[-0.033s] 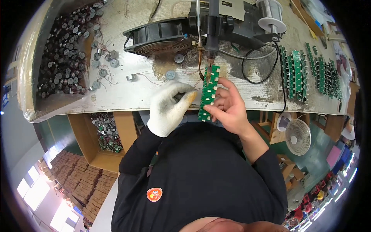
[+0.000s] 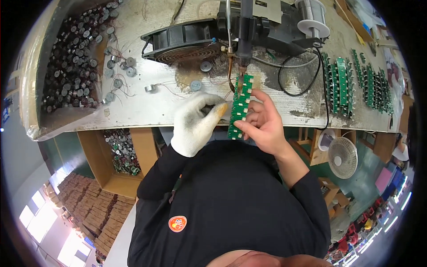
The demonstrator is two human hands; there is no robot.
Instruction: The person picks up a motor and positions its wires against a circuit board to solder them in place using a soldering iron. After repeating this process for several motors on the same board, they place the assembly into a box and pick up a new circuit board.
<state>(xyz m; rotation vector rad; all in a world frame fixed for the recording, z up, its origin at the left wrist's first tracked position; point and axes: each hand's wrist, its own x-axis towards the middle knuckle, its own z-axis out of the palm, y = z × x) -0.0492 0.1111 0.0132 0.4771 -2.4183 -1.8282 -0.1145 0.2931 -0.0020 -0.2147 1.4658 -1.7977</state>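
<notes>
My bare right hand (image 2: pixel 267 122) grips a narrow green circuit board strip (image 2: pixel 240 109) between thumb and fingers, tilted upright. The strip's far end sits under the tip of a mounted soldering iron (image 2: pixel 243 53), beside a thin bent copper-coloured tube (image 2: pixel 231 79). To the left of the strip, my left hand (image 2: pixel 195 120), in a white glove with a yellowed thumb tip, is closed in a pinch close to the board's edge. A fine reddish wire shows by its fingertips; the pinched end is hidden. Beyond the glove lies a small round motor (image 2: pixel 195 86) with thin leads.
A black fan (image 2: pixel 182 42) stands behind my left hand. At left, a bin holds many motors (image 2: pixel 75 66). Solder wire sits on a spool (image 2: pixel 312 18); more green board strips (image 2: pixel 340 86) stand at right, past a black cable (image 2: pixel 280 80). Below is a cardboard box (image 2: pixel 144 147).
My left hand has shifted slightly right, its pinched fingertips closer to the board strip. My right hand and the strip stay in place.
</notes>
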